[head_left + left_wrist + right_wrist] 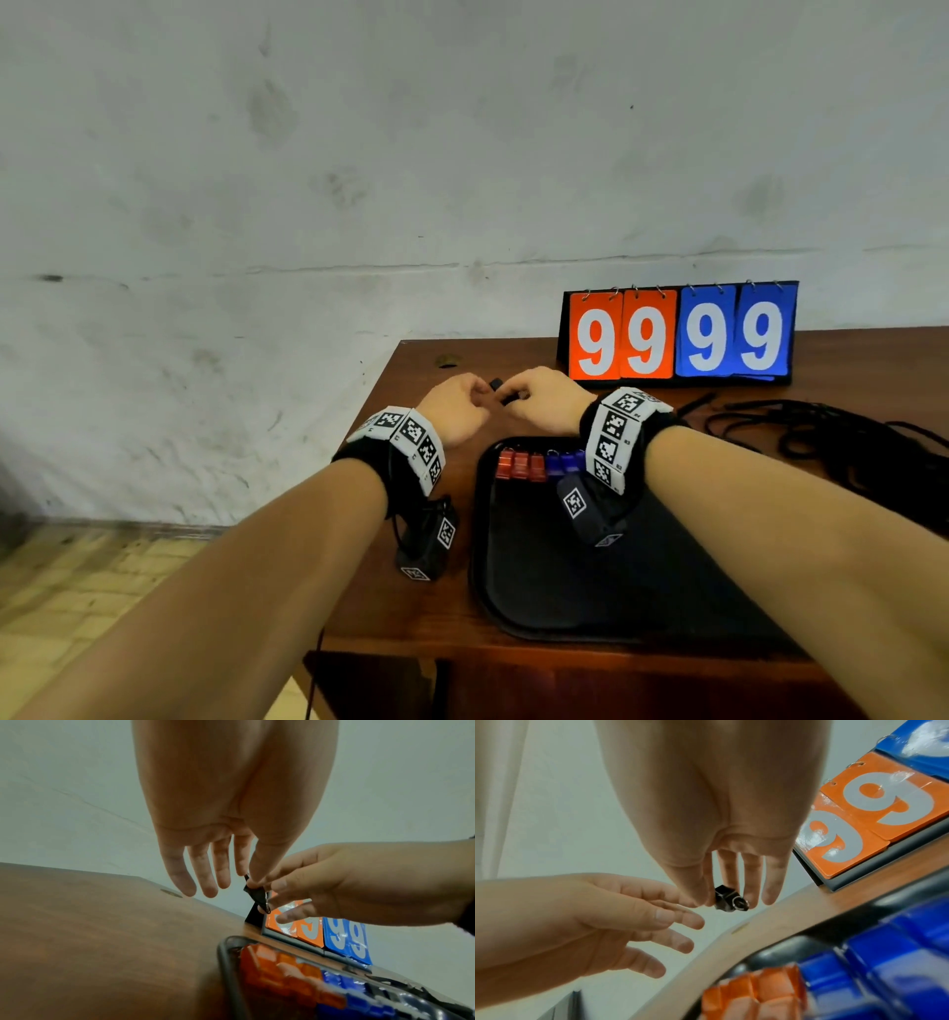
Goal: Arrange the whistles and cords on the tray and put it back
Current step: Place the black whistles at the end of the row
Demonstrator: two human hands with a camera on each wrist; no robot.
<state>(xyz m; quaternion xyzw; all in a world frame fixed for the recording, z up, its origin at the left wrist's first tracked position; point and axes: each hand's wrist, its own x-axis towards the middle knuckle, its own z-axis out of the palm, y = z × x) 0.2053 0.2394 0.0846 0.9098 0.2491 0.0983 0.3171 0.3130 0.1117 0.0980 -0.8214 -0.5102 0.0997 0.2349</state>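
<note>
A small black whistle (497, 384) is held in the air just beyond the far edge of the black tray (539, 580). My right hand (506, 398) pinches its body between thumb and forefinger (713, 898). My left hand (480, 393) pinches its thin end, the other fingers straight (248, 876). Along the tray's far edge lie a few red whistles (519, 465) and, beside them, blue whistles (565, 462). My right wrist hides the end of that row. A tangle of black cords (821, 437) lies on the table to the right of the tray.
A flip scoreboard (678, 334) reading 99 99 stands at the back of the wooden table (421, 370), against a white wall. The table's left edge runs close to my left wrist, with tiled floor (77, 591) below.
</note>
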